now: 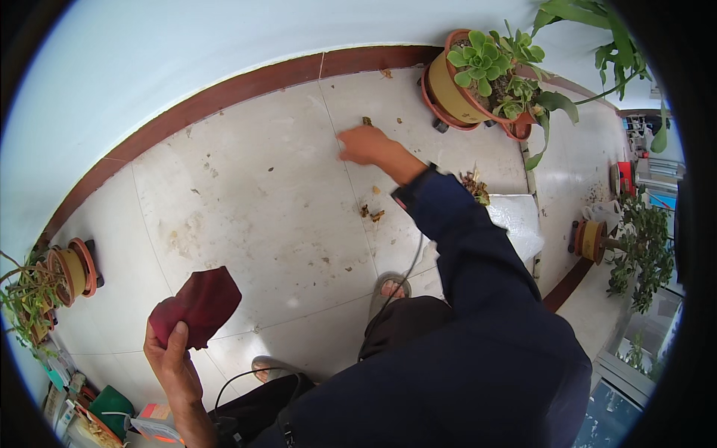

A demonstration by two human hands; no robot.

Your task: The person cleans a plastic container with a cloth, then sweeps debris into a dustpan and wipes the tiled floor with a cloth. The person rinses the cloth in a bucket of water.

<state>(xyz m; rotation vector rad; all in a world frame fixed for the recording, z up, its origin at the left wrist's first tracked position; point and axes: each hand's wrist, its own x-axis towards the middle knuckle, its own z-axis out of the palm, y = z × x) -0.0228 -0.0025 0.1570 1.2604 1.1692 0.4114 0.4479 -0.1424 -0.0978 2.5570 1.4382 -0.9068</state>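
Observation:
My left hand [176, 358] pinches a dark red cloth [196, 308] between thumb and fingers, low at the left of the view. Over the tiled floor, near the upper middle, reaches my right hand [364, 147]; its fingers are partly curled and slightly blurred, and whether they hold anything cannot be told. A small dry leaf [367, 121] lies just beyond that hand. Other withered leaf pieces [377, 215] are on the floor below it. A clump of dried leaves [475, 187] shows beside my right forearm, at the edge of a silvery white sheet [515, 224].
A large potted succulent [456, 92] stands on a wheeled saucer by the wall's red-brown skirting [381, 59]. More potted plants are at the far left [70, 277] and right [591, 241]. A green container [112, 411] sits bottom left. A black cable [386, 302] hangs past my legs.

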